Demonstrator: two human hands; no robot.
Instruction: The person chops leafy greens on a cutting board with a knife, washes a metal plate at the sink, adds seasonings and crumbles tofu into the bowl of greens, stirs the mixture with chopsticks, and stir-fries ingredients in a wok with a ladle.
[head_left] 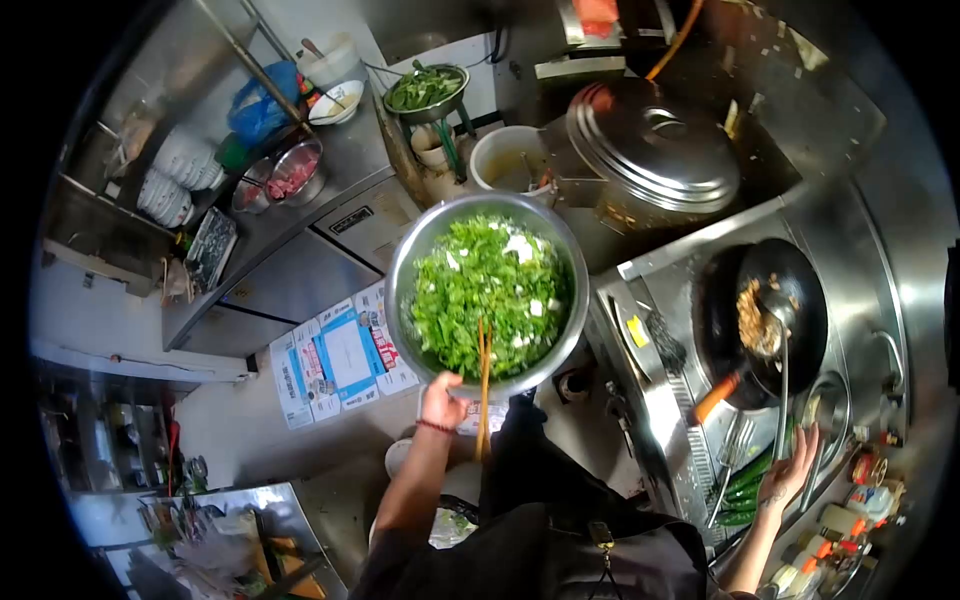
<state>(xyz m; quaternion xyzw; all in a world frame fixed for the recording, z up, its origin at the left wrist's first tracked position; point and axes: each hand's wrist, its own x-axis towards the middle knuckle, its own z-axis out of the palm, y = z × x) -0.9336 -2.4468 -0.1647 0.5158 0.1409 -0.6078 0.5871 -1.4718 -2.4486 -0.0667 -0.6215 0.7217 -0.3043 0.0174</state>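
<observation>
My left hand [443, 400] grips the near rim of a large steel bowl [572, 330]. Chopped green leaves [470, 310] with white pieces fill the bowl. A pair of wooden chopsticks [484, 420] leans over its near edge, beside my left hand. On the right, my right hand [790, 470] is open with fingers stretched out, near the handle of a ladle [784, 385]. Whether it touches the handle I cannot tell. The ladle's head rests in a black wok [725, 310] with browned food [752, 318] in it.
A big lidded pot [655, 150] and a white bucket [508, 150] stand beyond the bowl. Green peppers [745, 492] and seasoning bottles [840, 522] lie near my right arm. On the left counter are raw meat in a steel bowl [318, 180] and stacked dishes [165, 195]. Flattened cardboard [300, 375] covers some floor.
</observation>
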